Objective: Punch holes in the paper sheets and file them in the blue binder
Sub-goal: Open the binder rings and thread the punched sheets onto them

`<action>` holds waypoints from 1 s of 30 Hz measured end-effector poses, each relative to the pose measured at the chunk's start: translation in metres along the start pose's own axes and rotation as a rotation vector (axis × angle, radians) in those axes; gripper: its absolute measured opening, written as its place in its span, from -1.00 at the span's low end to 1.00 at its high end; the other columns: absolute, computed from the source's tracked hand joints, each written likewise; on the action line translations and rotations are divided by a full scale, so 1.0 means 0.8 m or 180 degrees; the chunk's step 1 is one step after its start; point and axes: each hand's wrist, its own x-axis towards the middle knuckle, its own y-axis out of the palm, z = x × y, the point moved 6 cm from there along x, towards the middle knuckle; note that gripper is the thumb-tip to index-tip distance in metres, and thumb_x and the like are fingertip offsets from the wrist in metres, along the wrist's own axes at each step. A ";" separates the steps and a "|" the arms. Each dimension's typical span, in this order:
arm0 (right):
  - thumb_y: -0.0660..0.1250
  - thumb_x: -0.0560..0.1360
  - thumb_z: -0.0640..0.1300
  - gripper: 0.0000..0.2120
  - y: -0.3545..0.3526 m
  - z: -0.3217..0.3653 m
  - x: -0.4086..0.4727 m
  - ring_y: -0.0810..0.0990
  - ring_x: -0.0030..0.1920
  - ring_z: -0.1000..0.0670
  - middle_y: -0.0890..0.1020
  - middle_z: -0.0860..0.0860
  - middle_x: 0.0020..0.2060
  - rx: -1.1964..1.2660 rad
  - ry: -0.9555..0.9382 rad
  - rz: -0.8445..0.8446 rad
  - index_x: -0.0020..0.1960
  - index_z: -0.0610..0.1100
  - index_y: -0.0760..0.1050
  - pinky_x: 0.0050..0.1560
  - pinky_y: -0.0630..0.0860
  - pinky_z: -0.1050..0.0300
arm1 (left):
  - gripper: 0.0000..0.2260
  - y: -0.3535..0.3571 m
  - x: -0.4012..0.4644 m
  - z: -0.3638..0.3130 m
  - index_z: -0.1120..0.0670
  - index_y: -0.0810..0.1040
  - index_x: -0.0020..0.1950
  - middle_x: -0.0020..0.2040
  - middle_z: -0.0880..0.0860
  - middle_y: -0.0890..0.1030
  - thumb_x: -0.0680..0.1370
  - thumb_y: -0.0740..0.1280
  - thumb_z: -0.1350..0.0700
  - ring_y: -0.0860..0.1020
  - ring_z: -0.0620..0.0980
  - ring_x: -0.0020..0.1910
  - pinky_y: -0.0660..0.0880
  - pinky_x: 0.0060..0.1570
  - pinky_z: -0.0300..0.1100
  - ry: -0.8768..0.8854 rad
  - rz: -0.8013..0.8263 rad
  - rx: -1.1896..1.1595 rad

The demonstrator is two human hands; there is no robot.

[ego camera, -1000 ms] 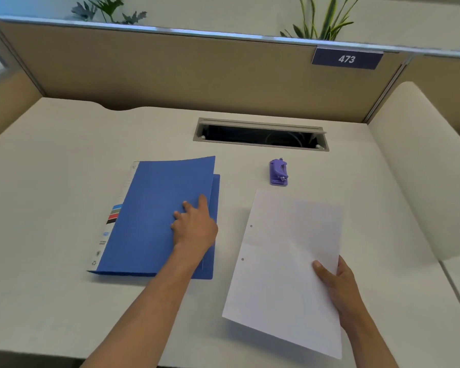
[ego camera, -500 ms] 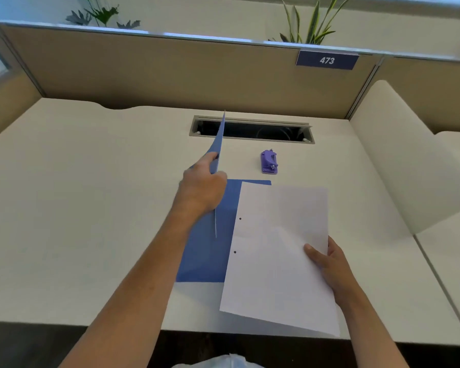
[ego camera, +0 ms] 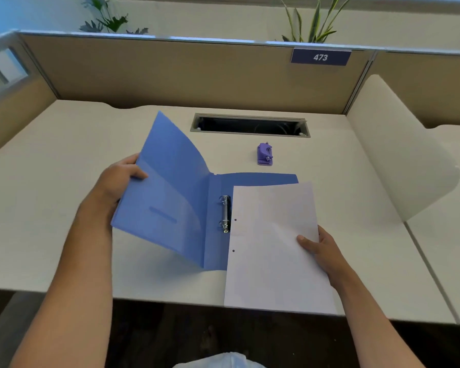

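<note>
The blue binder (ego camera: 170, 197) lies open on the desk, its front cover lifted and tilted to the left. My left hand (ego camera: 117, 181) grips that cover at its outer edge. The metal ring mechanism (ego camera: 225, 213) shows along the spine. My right hand (ego camera: 322, 248) holds white paper sheets (ego camera: 274, 245) by their right edge over the binder's right half. Two punched holes show near the sheets' left edge, just right of the rings. The purple hole punch (ego camera: 265, 154) stands on the desk behind the binder.
A cable slot (ego camera: 250, 126) is cut into the desk (ego camera: 51, 208) behind the punch. Beige partition walls (ego camera: 170, 73) close the back and sides. A curved white divider (ego camera: 398, 155) rises on the right. The desk's front edge runs under the sheets.
My left hand has swung the binder's front cover from shut to open leftward. The ring mechanism has come into sight. The sheets in my right hand have moved left, over the binder's right half.
</note>
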 end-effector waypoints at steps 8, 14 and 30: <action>0.41 0.56 -0.09 -0.72 0.009 -0.005 0.015 0.73 0.02 -0.07 0.73 0.08 0.07 -0.0075 0.0079 0.0044 0.25 0.10 0.53 0.05 0.66 -0.14 | -0.63 -0.059 0.026 0.090 0.01 0.63 0.08 0.02 0.12 0.69 0.45 0.23 0.37 0.66 0.20 -0.08 0.60 -0.15 0.05 -0.0579 -0.0158 0.0443; 0.38 0.57 -0.17 -0.73 0.006 -0.008 0.027 0.73 0.02 -0.17 0.73 -0.05 0.09 0.0080 0.0184 -0.0008 0.26 -0.02 0.55 0.02 0.66 -0.19 | -0.62 -0.080 0.053 0.131 -0.02 0.55 0.14 -0.02 0.13 0.63 0.47 0.27 0.40 0.60 0.14 -0.16 0.53 -0.17 -0.09 -0.0693 -0.0563 0.1022; 0.41 0.55 -0.22 -0.75 -0.011 -0.012 0.066 0.75 -0.04 -0.14 0.74 -0.05 0.04 -0.0029 0.0274 -0.0199 0.19 -0.02 0.54 -0.16 0.67 -0.04 | -0.46 -0.077 0.069 0.162 0.08 0.39 0.43 0.34 0.24 0.40 0.45 0.33 0.27 0.43 0.31 0.24 0.40 0.22 0.16 -0.0473 -0.1735 0.2404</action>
